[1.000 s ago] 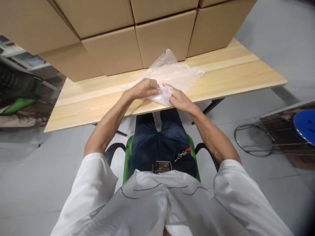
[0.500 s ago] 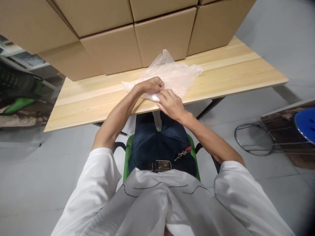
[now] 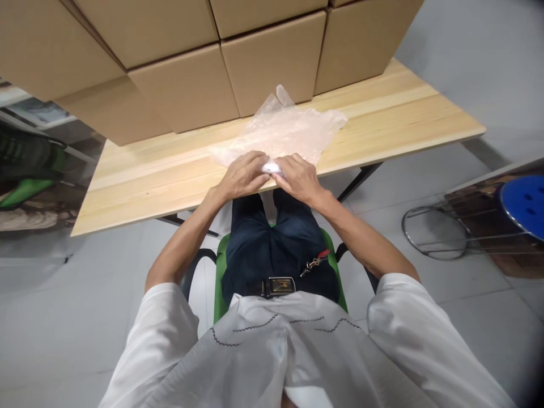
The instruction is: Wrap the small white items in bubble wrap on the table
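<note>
A small white object [image 3: 271, 168] lies between my two hands at the front edge of the table; its kind is hard to make out. My left hand [image 3: 246, 173] is curled around its left end, the thumb along the near side. On the right end, my right hand [image 3: 298, 177] closes in the same way, its fingers over the top. Beneath and behind the hands spreads a crumpled sheet of translucent pinkish plastic wrap [image 3: 293, 129], flat on the table, with one corner standing up near the boxes. My fingers hide much of the white object.
Large cardboard boxes [image 3: 272, 62] are stacked along the back of the wooden table [image 3: 140, 190]. I sit on a green chair [image 3: 219, 289]. A blue stool [image 3: 525, 201] stands on the floor at the right, and a dark and green chair [image 3: 29, 153] at the left.
My left hand has come down from above the wrap to the white object's left end. My right hand keeps its hold. The white object shows more between them.
</note>
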A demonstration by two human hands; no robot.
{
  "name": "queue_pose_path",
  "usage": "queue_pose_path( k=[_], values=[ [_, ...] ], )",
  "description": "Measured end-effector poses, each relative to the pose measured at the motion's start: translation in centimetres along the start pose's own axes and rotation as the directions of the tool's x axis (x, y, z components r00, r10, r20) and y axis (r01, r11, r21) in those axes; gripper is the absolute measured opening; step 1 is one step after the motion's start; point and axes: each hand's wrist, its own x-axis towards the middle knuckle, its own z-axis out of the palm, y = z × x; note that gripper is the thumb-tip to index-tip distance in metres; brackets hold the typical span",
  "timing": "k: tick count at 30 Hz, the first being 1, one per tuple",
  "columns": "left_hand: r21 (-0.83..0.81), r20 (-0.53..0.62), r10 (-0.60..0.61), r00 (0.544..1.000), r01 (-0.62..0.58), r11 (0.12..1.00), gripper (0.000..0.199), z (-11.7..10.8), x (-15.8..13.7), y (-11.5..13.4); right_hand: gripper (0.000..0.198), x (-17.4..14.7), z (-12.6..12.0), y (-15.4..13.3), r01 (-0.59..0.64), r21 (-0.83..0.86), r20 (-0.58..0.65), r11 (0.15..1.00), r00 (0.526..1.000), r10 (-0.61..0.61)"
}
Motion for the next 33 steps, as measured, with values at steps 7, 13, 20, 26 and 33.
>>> queue_pose_path(
  k=[7,13,20,26,33],
  values=[
    [0.059,0.062,-0.041,0.997,0.037,0.998,0.072,2.2,1.8,1.7,0.056,-1.4,-2.8,7.3,0.062,0.110,0.048,0.992,0.997,-0.068],
    [-0.058,0.138,-0.001,0.990,0.009,0.998,0.049,1.3,5.4,2.8,0.059,-2.0,-4.0,7.4,0.063,0.057,0.036,0.996,0.997,-0.065],
    [-0.310,0.210,-0.033,0.977,0.099,0.946,0.044,-0.2,8.1,1.2,0.061,-0.4,-3.5,7.4,0.001,0.085,0.037,0.996,0.999,-0.004],
    [-0.127,0.137,-0.212,0.968,0.230,0.965,0.041,1.1,9.6,-1.3,0.066,1.1,-3.0,9.2,-0.097,0.120,-0.016,0.988,0.995,0.100],
    [0.243,0.078,-0.327,0.942,0.300,0.922,0.050,1.1,9.7,-0.7,0.047,3.3,-3.9,9.0,-0.268,0.020,0.076,0.963,0.961,0.266]
  ],
)
